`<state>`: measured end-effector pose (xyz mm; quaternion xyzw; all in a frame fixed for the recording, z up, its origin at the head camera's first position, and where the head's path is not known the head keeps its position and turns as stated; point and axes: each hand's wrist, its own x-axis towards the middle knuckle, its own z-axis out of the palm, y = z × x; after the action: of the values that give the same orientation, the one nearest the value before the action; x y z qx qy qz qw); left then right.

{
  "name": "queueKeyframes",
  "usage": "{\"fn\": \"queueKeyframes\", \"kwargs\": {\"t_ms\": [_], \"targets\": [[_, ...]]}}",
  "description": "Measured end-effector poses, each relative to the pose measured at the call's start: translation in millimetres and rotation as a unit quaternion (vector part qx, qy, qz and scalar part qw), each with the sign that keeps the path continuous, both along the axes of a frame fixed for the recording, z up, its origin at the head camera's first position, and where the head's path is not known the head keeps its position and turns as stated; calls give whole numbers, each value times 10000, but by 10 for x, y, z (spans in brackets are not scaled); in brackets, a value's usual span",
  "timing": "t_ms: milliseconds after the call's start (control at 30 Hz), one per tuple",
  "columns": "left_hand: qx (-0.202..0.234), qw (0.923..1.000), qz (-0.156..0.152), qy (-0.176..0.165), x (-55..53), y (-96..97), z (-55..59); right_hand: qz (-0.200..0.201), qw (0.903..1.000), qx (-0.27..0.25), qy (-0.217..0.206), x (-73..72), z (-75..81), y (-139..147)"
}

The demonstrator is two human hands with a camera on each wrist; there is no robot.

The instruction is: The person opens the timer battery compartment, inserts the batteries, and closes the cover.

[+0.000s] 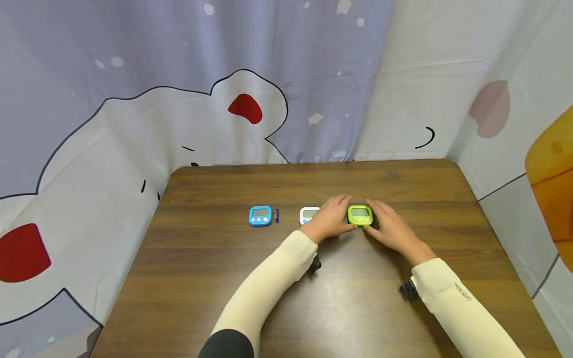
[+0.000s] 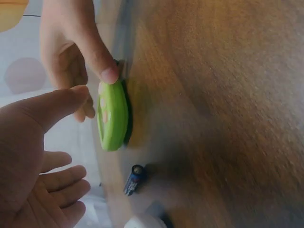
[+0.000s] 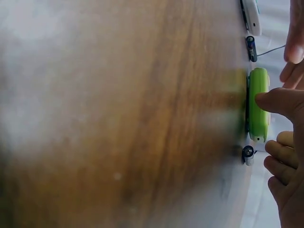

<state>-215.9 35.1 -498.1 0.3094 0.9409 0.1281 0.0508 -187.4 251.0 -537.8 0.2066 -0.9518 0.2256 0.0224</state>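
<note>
A green digital timer (image 1: 360, 215) lies on the wooden table between the two hands. My left hand (image 1: 330, 218) is at its left end, with thumb and fingers spread; in the left wrist view the left thumb (image 2: 71, 97) looks apart from the timer. At the other end is my right hand (image 1: 393, 228). Its thumb (image 3: 275, 100) touches the timer's front edge, while its fingers are loosely bent beyond the right end. A white timer (image 1: 308, 214) is partly hidden behind the left hand. Small batteries (image 3: 251, 48) (image 3: 248, 155) lie on either side of the green timer.
Farther left on the table are a blue timer (image 1: 260, 216) and a small dark battery (image 1: 276, 216). The wooden table (image 1: 215, 278) meets a patterned curtain (image 1: 313, 89) at its back edge, and curtain also hangs at both sides.
</note>
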Motion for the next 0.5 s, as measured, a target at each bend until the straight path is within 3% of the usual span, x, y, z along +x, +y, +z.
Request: {"fn": "queueKeyframes", "kwargs": {"t_ms": [500], "targets": [[-530, 9985, 16, -110, -70, 180, -111, 75, 9994, 188, -270, -43, 62, -13]]}}
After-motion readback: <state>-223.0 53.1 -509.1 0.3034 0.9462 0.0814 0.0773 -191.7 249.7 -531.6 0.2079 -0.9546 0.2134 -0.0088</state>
